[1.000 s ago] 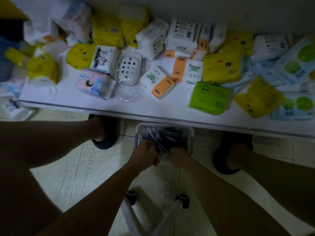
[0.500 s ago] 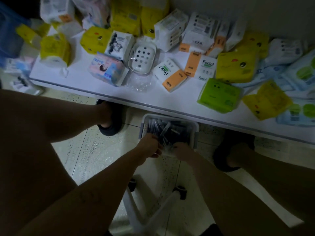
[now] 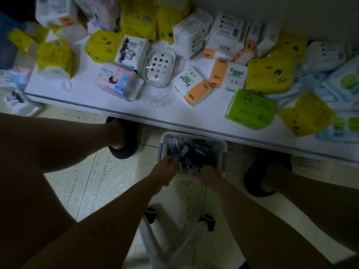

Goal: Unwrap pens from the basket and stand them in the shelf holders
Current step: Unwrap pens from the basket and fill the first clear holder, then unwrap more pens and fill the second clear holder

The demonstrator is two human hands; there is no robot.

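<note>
Under both hands, on the floor tiles, stands the white basket point(image 3: 225, 150) of dark pens point(image 3: 202, 152), many of them pointing away from the hands. The left hand point(image 3: 167, 168) pinches one wrapped pen point(image 3: 182, 153); its long axis slants away and to the right. The right hand point(image 3: 208, 174) is curled at the near rim; whether it holds something I cannot tell. Just beyond the hands, the bench point(image 3: 174, 121) edge crosses close to the basket's far rim. Open floor lies left of the left hand.
</note>
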